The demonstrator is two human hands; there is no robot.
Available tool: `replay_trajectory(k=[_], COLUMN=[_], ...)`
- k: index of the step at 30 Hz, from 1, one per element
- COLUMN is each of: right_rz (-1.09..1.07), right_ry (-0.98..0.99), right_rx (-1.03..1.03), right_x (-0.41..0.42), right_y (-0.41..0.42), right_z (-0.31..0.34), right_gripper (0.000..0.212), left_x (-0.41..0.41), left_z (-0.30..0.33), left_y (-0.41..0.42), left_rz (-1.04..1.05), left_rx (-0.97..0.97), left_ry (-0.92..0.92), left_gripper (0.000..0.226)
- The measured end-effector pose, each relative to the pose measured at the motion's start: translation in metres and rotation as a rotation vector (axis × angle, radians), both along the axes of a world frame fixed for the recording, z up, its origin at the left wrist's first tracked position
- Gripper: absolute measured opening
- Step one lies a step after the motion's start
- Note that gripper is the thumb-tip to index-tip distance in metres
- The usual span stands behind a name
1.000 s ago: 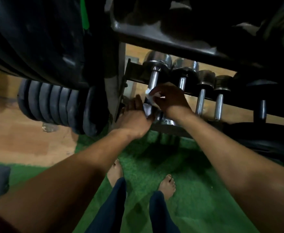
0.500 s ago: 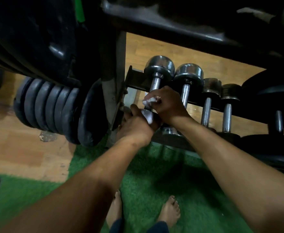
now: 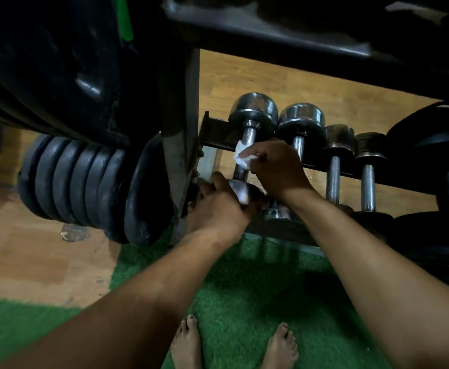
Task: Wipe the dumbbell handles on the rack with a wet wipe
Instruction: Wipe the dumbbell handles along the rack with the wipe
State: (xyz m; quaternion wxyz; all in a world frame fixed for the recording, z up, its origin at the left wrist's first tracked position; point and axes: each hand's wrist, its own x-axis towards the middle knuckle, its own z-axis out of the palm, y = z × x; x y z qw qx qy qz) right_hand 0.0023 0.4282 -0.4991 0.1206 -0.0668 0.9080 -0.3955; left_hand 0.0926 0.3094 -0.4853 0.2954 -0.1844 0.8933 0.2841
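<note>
Several chrome dumbbells lie side by side on the low black rack (image 3: 212,134). The leftmost dumbbell (image 3: 252,113) has a white wet wipe (image 3: 242,155) wrapped around the middle of its steel handle. My right hand (image 3: 276,166) pinches that wipe against the handle. My left hand (image 3: 220,209) grips the near head of the same dumbbell at the rack's front rail. The second dumbbell (image 3: 302,121) lies right beside it, its handle partly hidden by my right hand.
A row of black weight plates (image 3: 85,182) hangs left of the grey rack post (image 3: 181,166). Smaller dark dumbbells (image 3: 336,166) and black plates (image 3: 436,145) fill the right. A dark upper shelf (image 3: 284,41) overhangs. My bare feet (image 3: 188,342) stand on green turf (image 3: 244,288) beside wooden floor.
The view has tilted so the rack sits lower and closer. My right hand has slid the wipe up along the leftmost handle; my left hand stays on the near head.
</note>
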Motion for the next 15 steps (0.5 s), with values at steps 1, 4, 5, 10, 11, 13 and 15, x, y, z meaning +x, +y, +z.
replay_trajectory(k=[1,4,5,10,11,13,15], right_rz=[0.059,0.138,0.105,-0.066,-0.048,0.001,-0.017], right_ry=[-0.019,-0.031,0.001,0.065,0.059,0.011,-0.011], right_rx=[0.043,0.135,0.124,0.081,0.093,0.098,0.069], right_x=[0.0,0.002,0.002,0.0,-0.002,-0.003,-0.002], right_y=[-0.001,-0.005,-0.005,-0.005,-0.005,-0.007,-0.009], right_z=[0.002,0.004,0.003,-0.012,-0.013,-0.008,-0.003], right_gripper=[0.009,0.009,0.016,0.031,0.03,0.028,0.029], left_x=[0.001,0.001,0.001,-0.002,-0.003,-0.005,-0.007], left_z=[0.0,0.001,0.002,0.01,0.011,0.013,0.014], left_y=[0.0,-0.002,-0.003,-0.005,-0.005,-0.005,-0.004], left_rz=[-0.003,-0.019,-0.027,-0.075,-0.079,-0.082,-0.076], left_rx=[0.0,-0.012,-0.014,-0.005,-0.004,-0.005,0.002], left_ry=[0.0,0.008,0.003,-0.035,-0.043,-0.067,-0.093], left_gripper=[0.111,0.114,0.113,0.103,0.101,0.102,0.104])
